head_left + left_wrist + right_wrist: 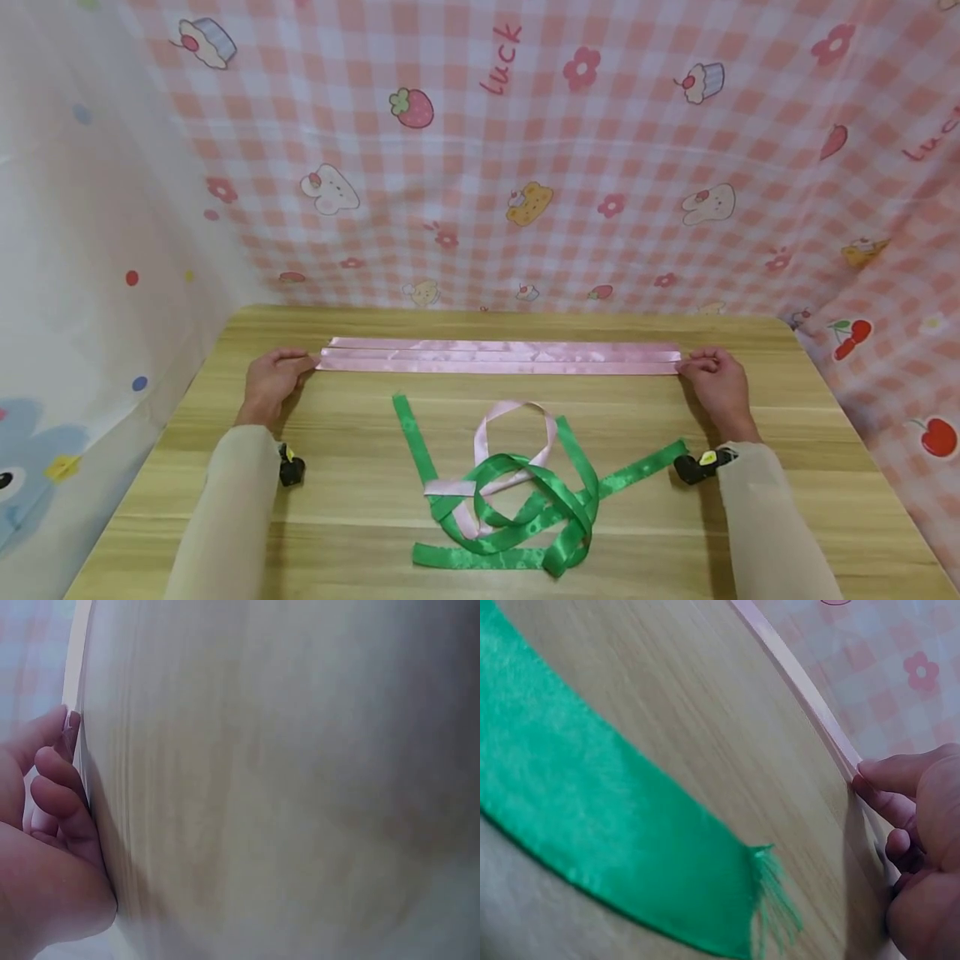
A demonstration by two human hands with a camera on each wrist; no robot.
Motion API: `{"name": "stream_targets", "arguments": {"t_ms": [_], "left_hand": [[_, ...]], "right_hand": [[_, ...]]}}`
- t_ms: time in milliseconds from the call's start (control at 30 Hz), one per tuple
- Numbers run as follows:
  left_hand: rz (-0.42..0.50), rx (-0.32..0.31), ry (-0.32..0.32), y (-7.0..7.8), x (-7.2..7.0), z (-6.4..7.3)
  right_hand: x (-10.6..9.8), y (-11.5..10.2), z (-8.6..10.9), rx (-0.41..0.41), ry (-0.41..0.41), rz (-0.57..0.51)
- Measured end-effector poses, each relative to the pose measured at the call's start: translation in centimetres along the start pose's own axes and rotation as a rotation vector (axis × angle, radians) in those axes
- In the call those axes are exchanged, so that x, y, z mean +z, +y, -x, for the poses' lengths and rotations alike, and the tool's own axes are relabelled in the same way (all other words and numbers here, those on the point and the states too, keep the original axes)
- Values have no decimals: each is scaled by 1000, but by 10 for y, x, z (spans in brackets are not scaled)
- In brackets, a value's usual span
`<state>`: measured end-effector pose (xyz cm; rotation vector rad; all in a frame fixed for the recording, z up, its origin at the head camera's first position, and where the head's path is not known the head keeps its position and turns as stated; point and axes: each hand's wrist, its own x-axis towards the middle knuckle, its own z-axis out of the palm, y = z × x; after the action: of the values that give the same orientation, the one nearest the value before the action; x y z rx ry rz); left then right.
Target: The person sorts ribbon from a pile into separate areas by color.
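Observation:
Satin pink ribbons lie side by side in straight strips across the far part of the table. My left hand (272,385) pinches the left end of the nearest pink ribbon (487,367) between thumb and finger. At its other end, my right hand (718,387) pinches the same strip, which stretches flat and taut between both hands. Beyond it lies another pink ribbon (487,345), touched by neither hand. In the right wrist view, thumb and fingertip close on the pink ribbon's end (810,690); the left wrist view shows a similar pinch on the ribbon (76,660).
Nearer to me lies a loose tangle of green ribbon (637,472) and pink ribbon (480,437) on the wooden table (352,533). One green ribbon end (630,817) is frayed. A checked pink cloth (480,167) hangs behind the table.

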<state>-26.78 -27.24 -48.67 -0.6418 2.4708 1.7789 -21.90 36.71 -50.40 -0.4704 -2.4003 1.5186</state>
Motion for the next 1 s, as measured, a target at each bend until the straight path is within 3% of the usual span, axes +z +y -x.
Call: {"name": "stream_targets", "arguments": {"t_ms": [567, 1000], "left_hand": [[4, -74, 38, 4, 2, 1], [31, -71, 5, 2, 0, 0]], "right_hand": [[-2, -4, -1, 57, -21, 130], [-2, -4, -2, 95, -14, 144]]}}
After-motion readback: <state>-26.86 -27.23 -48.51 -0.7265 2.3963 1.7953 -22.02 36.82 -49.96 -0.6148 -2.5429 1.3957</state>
